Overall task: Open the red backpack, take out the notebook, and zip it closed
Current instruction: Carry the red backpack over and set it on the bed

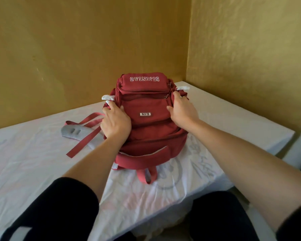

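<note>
Both hands are on the red backpack (146,119) in the middle of the bed (42,162), my left hand (116,121) flat at nine o'clock, my right hand (182,108) pinching cloth at three o'clock, so I think I must find the zipper next.

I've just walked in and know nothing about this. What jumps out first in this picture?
The red backpack grabs the eye: it lies in the middle of a bed covered with a white sheet, its white lettering upside down to the camera. Both bare hands rest on it, the left hand on its left side and the right hand on its right. Behind, mustard-yellow walls meet in a corner.
</note>
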A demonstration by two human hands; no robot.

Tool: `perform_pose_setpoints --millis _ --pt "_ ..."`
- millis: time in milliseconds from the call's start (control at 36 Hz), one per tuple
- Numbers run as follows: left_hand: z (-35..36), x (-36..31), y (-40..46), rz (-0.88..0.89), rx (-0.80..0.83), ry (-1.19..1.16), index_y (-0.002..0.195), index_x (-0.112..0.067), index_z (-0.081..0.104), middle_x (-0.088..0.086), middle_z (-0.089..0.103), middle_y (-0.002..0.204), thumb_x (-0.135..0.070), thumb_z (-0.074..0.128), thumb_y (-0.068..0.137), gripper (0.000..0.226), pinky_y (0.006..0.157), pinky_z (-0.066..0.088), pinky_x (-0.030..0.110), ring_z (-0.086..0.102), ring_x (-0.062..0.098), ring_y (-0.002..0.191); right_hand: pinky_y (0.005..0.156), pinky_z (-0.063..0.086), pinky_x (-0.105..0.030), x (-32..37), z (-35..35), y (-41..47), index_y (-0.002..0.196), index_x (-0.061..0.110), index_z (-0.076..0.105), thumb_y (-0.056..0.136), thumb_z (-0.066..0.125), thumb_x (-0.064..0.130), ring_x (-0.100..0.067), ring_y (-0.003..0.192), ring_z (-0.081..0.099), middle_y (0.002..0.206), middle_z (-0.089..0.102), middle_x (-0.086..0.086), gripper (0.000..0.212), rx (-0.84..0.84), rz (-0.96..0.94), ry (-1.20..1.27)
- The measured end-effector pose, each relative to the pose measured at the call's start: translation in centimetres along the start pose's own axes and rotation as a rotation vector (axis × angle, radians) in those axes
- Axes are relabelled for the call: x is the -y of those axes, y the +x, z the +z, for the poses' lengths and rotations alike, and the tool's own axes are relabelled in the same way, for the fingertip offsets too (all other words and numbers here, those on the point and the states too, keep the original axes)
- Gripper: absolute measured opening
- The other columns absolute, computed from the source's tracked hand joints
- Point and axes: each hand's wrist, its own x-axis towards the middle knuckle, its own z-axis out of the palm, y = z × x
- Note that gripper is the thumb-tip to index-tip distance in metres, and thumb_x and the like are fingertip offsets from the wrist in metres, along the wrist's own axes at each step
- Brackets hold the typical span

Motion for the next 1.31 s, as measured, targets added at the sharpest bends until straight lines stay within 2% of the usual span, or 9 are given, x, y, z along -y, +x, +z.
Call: perform_pose_setpoints --millis 444,639,722,778,917,1028,1111,1194,1306 --pt "1.2 1.6 -1.1 -0.038 0.033 0.038 0.154 -0.009 0.031 0.022 0.050 0.141 -0.040 0.037 0.108 0.056 0.083 0.047 0.054 0.061 0.050 0.117 0.070 0.039 -0.039 -1.1 2.2 -1.5 0.136 0.010 0.043 0.098 0.063 0.032 -0.047 0.101 0.064 0.118 0.059 -0.023 0.048 0.029 -0.004 0.055" --pt "2.3 2.4 -1.9 -0.038 0.033 0.066 0.159 -0.009 0.021 0.023 0.047 0.145 -0.041 0.036 0.108 0.062 0.075 0.045 0.049 0.060 0.047 0.120 0.085 0.050 -0.050 -1.5 3.1 -2.3 0.141 0.011 0.040 0.100 0.060 0.033 -0.048 0.109 0.062 0.125 0.058 -0.023 0.051 0.066 0.025 0.025" --pt "2.9 2.8 -2.2 -0.056 0.044 0.072 0.161 -0.010 0.017 0.024 0.046 0.145 -0.042 0.035 0.109 0.064 0.070 0.037 0.045 0.061 0.048 0.117 0.084 0.049 -0.049 -1.7 3.3 -2.5 0.143 0.010 0.038 0.101 0.059 0.034 -0.047 0.110 0.061 0.126 0.057 -0.024 0.053 0.077 0.025 -0.002" --pt "3.2 3.0 -2.3 -0.064 0.048 0.075 0.161 -0.010 0.014 0.024 0.045 0.146 -0.043 0.034 0.109 0.066 0.071 0.040 0.046 0.062 0.049 0.116 0.082 0.048 -0.047 -1.7 3.4 -2.7 0.145 0.010 0.037 0.101 0.058 0.035 -0.047 0.110 0.060 0.127 0.056 -0.023 0.054 0.085 0.029 -0.011" --pt "3.5 3.1 -2.5 -0.081 0.052 0.062 0.162 -0.009 0.013 0.024 0.042 0.149 -0.042 0.034 0.108 0.067 0.075 0.043 0.048 0.061 0.049 0.118 0.089 0.049 -0.049 -2.4 4.0 -3.1 0.146 0.012 0.036 0.101 0.056 0.039 -0.046 0.118 0.057 0.132 0.054 -0.023 0.056 0.081 0.064 0.041" --pt "3.7 3.2 -2.8 -0.082 0.041 0.049 0.161 -0.006 0.015 0.025 0.041 0.149 -0.042 0.037 0.107 0.069 0.091 0.048 0.055 0.053 0.046 0.128 0.088 0.048 -0.048 -3.1 4.2 -3.3 0.146 0.014 0.037 0.101 0.053 0.044 -0.046 0.117 0.058 0.132 0.054 -0.023 0.057 0.060 0.098 0.047" --pt "3.7 3.1 -3.0 -0.088 0.042 0.120 0.160 -0.003 0.018 0.026 0.040 0.149 -0.043 0.040 0.105 0.072 0.105 0.040 0.055 0.044 0.044 0.134 0.087 0.048 -0.050 -3.8 3.9 -3.3 0.143 0.016 0.039 0.102 0.045 0.047 -0.047 0.113 0.059 0.130 0.055 -0.022 0.052 0.066 0.106 0.051" --pt "3.4 2.6 -3.2 -0.107 0.032 0.209 0.153 0.000 0.030 0.029 0.037 0.149 -0.045 0.045 0.101 0.071 0.110 0.032 0.055 0.037 0.045 0.136 0.090 0.046 -0.051 -4.6 2.9 -2.9 0.145 0.020 0.040 0.106 0.032 0.050 -0.046 0.115 0.059 0.132 0.055 -0.021 0.050 0.103 0.100 0.014" --pt "2.8 1.5 -3.1 0.026 0.010 0.260 0.143 -0.001 0.039 0.029 0.029 0.156 -0.046 0.049 0.097 0.065 0.113 0.027 0.058 0.027 0.046 0.144 0.088 0.044 -0.049 -5.8 0.9 -2.0 0.143 0.019 0.045 0.109 0.025 0.041 -0.045 0.114 0.059 0.126 0.060 -0.022 0.046 0.091 0.051 -0.067"
